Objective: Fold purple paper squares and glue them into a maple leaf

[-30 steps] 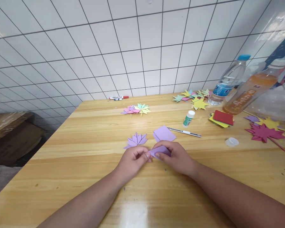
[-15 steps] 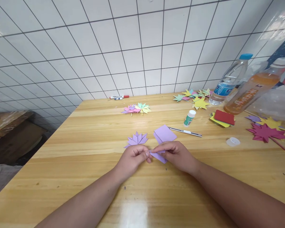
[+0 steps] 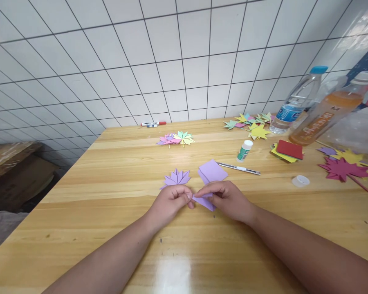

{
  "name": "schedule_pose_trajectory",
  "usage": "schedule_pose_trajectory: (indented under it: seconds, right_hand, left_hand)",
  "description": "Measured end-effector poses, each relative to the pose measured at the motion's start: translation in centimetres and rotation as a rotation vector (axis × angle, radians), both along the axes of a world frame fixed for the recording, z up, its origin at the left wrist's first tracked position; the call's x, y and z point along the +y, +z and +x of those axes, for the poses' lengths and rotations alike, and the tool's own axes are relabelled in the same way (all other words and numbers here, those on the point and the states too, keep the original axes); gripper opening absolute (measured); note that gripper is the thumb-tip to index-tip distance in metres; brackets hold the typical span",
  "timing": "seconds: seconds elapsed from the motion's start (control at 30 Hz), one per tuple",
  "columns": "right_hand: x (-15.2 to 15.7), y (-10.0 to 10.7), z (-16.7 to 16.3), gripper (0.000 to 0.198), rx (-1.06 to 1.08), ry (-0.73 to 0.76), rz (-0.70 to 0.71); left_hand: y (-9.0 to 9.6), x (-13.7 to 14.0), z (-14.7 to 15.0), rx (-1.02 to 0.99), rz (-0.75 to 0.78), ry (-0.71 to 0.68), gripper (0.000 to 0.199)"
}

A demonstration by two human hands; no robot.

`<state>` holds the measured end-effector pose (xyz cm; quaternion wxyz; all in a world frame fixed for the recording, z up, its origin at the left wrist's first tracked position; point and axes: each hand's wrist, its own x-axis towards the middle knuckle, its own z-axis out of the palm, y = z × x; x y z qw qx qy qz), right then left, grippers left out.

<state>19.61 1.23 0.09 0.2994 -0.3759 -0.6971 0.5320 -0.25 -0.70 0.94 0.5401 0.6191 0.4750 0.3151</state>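
The held paper (image 3: 206,203) spans from the left hand (image 3: 171,200), which pinches its left tip, to the right hand (image 3: 232,201), whose thumb and forefinger pinch its upper edge. Its long axis slopes rightward and nearer.

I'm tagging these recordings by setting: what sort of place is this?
Probably a small craft workspace, at home or elsewhere I can't tell: a wood-grain table bears a glue stick and a folded purple paper leaf.
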Motion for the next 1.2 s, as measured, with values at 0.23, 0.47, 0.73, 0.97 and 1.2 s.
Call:
schedule_pose_trajectory:
  seconds: [0.23,0.47,0.73,0.97,1.2]
  right_hand:
    - [-0.1,0.4,0.1,0.033,0.012,-0.047,0.024]
    - [0.0,0.3,-0.5,0.028,-0.27,-0.077,0.146]
    - [-0.2,0.3,-0.6,0.022,-0.294,-0.062,0.22]
    - [-0.4,0.5,-0.7,0.018,-0.298,-0.1,0.201]
    - [-0.4,0.4,-0.8,0.014,-0.301,-0.104,0.221]
  left_hand:
    - [0.0,-0.3,0.4,0.166,0.114,0.03,0.023]
    - [0.0,-0.4,0.5,0.192,0.13,0.038,0.021]
    - [-0.5,-0.6,0.6,0.262,0.193,0.058,0.018]
    - [-0.8,-0.5,0.7,0.254,0.206,0.07,0.016]
    - [-0.7,-0.7,0.7,0.354,0.274,0.042,0.018]
